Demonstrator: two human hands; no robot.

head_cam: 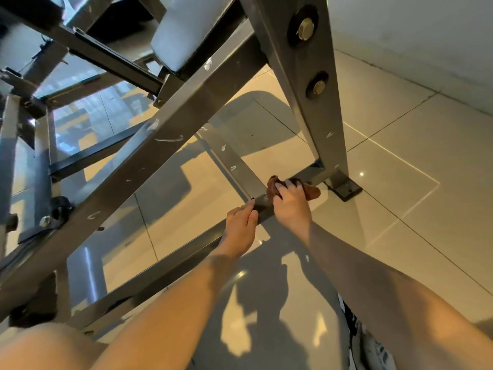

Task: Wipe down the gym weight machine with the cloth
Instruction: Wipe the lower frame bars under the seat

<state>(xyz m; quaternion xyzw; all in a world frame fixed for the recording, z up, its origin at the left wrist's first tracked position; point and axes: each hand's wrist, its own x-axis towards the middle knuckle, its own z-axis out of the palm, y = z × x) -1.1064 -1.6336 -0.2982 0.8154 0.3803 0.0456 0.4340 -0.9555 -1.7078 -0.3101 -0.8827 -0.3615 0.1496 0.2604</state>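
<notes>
The grey steel weight machine (170, 129) fills the left and top of the head view, with slanted beams and a low floor bar (240, 166). My right hand (292, 206) grips a crumpled brown cloth (312, 192) and presses it on the low bar close to the upright post's foot. My left hand (241, 222) rests on the same bar just left of the right hand, fingers straight and pointing forward. Part of the cloth is hidden under my right fingers.
An upright post (314, 76) with two large bolts stands at the right on a bolted foot plate (346, 189). A white padded seat (184, 33) hangs above. Glossy beige floor tiles (400, 156) and a white wall (426, 36) lie to the right. My knee (48, 348) is at the bottom left.
</notes>
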